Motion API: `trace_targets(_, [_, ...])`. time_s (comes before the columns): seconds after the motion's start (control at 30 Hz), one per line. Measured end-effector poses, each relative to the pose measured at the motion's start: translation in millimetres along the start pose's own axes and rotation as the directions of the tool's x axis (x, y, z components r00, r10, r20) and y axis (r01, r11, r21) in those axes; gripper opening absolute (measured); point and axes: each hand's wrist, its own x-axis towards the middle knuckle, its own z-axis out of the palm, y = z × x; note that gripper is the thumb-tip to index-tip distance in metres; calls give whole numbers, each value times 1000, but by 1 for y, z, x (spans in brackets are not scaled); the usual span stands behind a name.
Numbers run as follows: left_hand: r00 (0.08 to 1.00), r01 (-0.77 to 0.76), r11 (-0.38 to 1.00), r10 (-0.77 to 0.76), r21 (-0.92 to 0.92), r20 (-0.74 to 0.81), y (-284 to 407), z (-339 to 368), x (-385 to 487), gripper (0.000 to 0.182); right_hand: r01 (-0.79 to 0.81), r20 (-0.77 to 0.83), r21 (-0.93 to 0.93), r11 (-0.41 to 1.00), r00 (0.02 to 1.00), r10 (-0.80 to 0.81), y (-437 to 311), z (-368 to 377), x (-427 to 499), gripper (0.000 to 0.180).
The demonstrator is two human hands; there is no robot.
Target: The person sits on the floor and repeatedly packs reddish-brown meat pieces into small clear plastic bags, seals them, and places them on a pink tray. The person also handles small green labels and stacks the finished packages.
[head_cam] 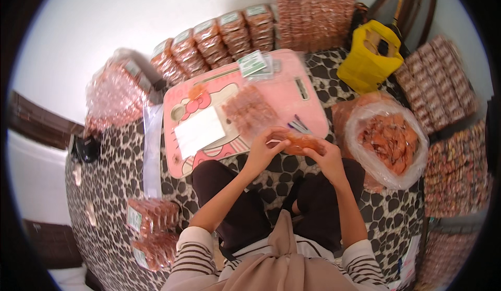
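Both my hands meet over the near right edge of a pink lap table point(283, 62) with a cartoon print. Between them is a small clear packet point(300, 143) of orange-brown food pieces. My left hand point(268, 144) grips its left end, my right hand point(325, 156) its right end. Just beyond, a flat clear plastic pack point(250, 111) of pinkish-orange pieces lies on the table. A white sheet or pad point(199, 131) is left of it, and green-and-white printed labels point(252, 64) lie at the far edge. Some slim pen-like items point(298, 124) rest close to my hands.
An open plastic sack point(387, 144) of orange pieces stands at right, below a yellow bag point(368, 60). Stacked packs point(211, 40) line the wall; more packs point(152, 220) sit at left on the pebble-patterned floor covering point(113, 181). A clear plastic strip point(152, 154) lies left of the table.
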Motion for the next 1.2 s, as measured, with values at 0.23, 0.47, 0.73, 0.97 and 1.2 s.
trace_targets(0.23, [931, -48, 957, 147, 286, -335, -26, -122, 13, 29, -393, -8, 308, 867, 910, 415, 72, 33, -12, 29])
trace_targets(0.47, [859, -203, 589, 491, 783, -147, -52, -158, 96, 50, -89, -401, -269, 959, 916, -28, 97, 95, 20, 19])
trace_targets(0.73, [981, -75, 502, 194, 862, -27, -52, -153, 115, 67, 189, -429, -455, 870, 810, -400, 94, 112, 24, 15])
trace_targets(0.97, [997, -73, 533, 48, 843, 56, -41, -154, 130, 77, 214, -405, -528, 822, 787, -465, 86, 107, 37, 18])
trace_targets(1.2, [997, -78, 544, 65, 835, 51, -43, -149, 129, 78, 130, -372, -624, 771, 817, -440, 95, 117, 51, 19])
